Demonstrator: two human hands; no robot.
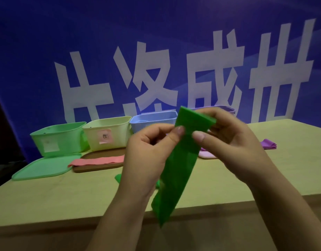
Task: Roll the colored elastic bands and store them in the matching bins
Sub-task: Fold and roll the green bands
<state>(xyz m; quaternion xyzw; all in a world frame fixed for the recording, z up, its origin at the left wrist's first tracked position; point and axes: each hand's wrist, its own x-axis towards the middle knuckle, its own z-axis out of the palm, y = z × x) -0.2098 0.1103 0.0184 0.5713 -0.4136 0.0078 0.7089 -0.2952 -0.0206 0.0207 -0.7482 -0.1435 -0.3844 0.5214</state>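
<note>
A long green elastic band point(176, 171) hangs in the air above the table, its top end folded over. My left hand point(149, 151) pinches the band's left edge near the top with thumb and fingers. My right hand point(234, 140) grips the folded top from the right. The green bin point(60, 138) stands at the far left, with a cream bin point(109, 133), a blue bin point(152, 120) and a purple bin point(226, 108), partly hidden by my hands, in a row to its right. A pink band point(98, 161) lies on a brown lid. A folded purple band point(268, 144) lies at the right.
A green lid point(44, 167) lies flat in front of the green bin. The brown lid point(87, 168) and a pink lid point(206, 154) lie in front of the other bins. The wooden table point(65, 196) ends close to me. A blue banner with white characters point(156, 51) stands behind.
</note>
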